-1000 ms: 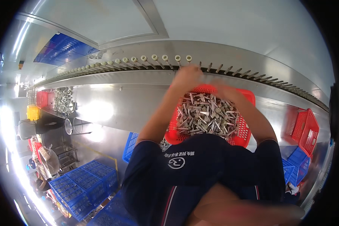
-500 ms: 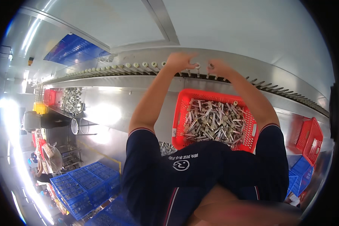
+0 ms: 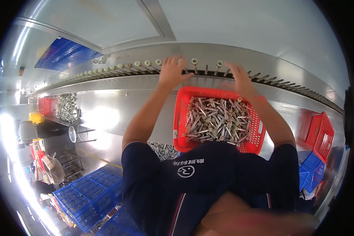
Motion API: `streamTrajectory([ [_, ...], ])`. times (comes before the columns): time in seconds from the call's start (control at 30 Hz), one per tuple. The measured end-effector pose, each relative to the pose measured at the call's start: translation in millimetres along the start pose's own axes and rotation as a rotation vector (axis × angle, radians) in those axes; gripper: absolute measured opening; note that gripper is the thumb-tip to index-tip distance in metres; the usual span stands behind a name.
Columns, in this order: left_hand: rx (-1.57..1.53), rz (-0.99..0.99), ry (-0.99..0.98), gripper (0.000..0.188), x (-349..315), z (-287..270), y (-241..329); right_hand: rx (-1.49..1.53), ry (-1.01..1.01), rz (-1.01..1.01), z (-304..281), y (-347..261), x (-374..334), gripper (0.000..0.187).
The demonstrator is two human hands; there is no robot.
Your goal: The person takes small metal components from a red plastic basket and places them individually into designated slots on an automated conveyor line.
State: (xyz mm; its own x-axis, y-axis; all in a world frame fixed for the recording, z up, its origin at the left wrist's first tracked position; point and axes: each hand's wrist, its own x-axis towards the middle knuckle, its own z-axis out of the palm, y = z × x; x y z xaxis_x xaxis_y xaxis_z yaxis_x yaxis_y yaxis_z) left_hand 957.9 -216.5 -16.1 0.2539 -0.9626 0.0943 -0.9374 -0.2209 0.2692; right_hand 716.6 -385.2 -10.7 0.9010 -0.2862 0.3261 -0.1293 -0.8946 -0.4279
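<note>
A long row of upright metal pins runs along the steel bench. Many carry metal tubes with pale ring-shaped heads, such as one tube between my hands and another tube just left of my right fingers. My left hand is over the row, fingers spread, partly hiding a tube behind it; I see nothing held. My right hand, somewhat blurred, hovers between the row and the basket's far right corner, fingers and thumb apart. Below them sits a red plastic basket heaped with loose metal tubes.
Bare pins continue to the right. More loose metal parts lie beside the basket, near my body. A red basket and blue crates stand at right. Stacked blue crates are at lower left; another pile of tubes lies farther left.
Both hands have drawn back from the row toward me, and their fingers have spread. A tube now stands uncovered where my right fingers were. The whole view has shifted slightly.
</note>
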Motion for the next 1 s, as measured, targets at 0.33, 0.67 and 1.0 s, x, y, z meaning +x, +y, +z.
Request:
streamTrajectory([
  [0.33,0.015,0.179,-0.27,0.041,78,13,40,0.999,0.107,0.407,-34,30,36,0.028],
  [0.67,-0.008,0.258,-0.424,0.089,-83,42,80,0.335,-0.306,0.159,44,12,-124,0.05],
  [1.0,0.096,0.112,-0.132,0.048,48,-16,1,-0.153,-0.208,-0.102,45,7,93,0.047],
])
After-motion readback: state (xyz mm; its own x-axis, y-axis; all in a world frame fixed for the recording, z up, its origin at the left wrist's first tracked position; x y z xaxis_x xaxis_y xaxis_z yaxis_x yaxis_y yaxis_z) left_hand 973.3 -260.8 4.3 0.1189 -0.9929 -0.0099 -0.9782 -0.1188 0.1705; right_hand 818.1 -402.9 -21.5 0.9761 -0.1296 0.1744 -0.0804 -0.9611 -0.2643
